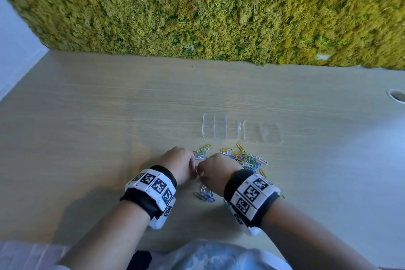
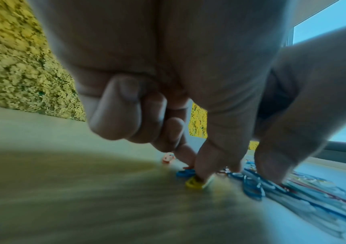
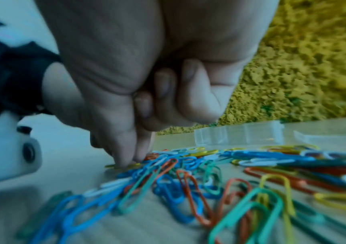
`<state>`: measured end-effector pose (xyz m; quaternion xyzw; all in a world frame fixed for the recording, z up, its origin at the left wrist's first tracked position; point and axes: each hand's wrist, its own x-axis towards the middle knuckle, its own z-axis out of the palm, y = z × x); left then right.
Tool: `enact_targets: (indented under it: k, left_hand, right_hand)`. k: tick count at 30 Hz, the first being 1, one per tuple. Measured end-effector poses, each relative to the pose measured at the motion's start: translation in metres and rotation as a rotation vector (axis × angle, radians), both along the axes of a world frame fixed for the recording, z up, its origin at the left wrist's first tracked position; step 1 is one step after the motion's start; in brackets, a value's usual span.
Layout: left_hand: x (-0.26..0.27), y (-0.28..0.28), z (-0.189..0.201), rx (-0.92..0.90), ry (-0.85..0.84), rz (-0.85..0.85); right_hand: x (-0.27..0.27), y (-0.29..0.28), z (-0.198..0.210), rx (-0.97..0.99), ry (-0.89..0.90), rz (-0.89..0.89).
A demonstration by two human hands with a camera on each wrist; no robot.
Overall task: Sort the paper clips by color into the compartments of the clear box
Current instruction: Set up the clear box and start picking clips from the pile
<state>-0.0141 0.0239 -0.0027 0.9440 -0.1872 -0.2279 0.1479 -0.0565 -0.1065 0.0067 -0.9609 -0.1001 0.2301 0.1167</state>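
Note:
Several coloured paper clips [image 1: 245, 159] lie in a loose pile on the wooden table, with a smaller bunch [image 1: 206, 195] nearer me. The clear box [image 1: 220, 126] stands open just beyond the pile, its compartments looking bare. My left hand [image 2: 193, 171] is low on the table, thumb and forefinger pinching a yellow clip [image 2: 195, 182], the other fingers curled. My right hand [image 3: 130, 161] sits right beside it, thumb and forefinger tips pressed together on a yellow clip [image 3: 124, 165] at the pile's left edge. Whether both hold the same clip I cannot tell. In the head view the hands [image 1: 197, 169] touch.
The box's clear lid [image 1: 263, 132] lies flat to the right of the box. A moss wall [image 1: 197, 11] rises along the table's far edge. A cable hole [image 1: 396, 95] sits at the far right. Bare tabletop [image 1: 98, 127] stretches to the left.

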Motion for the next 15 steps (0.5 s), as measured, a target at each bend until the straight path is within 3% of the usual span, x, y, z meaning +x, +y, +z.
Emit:
enact_targets:
  k: [4,9,12,15]
  left_hand:
    - [-0.001,0.004,0.003,-0.041,0.012,0.029]
    - [0.004,0.014,0.001,-0.295,0.132,0.256]
    - [0.006,0.017,-0.001,-0.593,0.345,0.462]
    - [0.006,0.021,-0.005,-0.9,0.519,0.668]
  right_hand:
    - [0.004,0.011,0.002,-0.144,0.016,0.1]
    - [0.011,0.011,0.008,-0.17,0.068,0.171]
    - [0.013,0.009,0.011,-0.117,0.086,0.122]
    - [0.016,-0.005,0.012,0.091,0.07,-0.052]
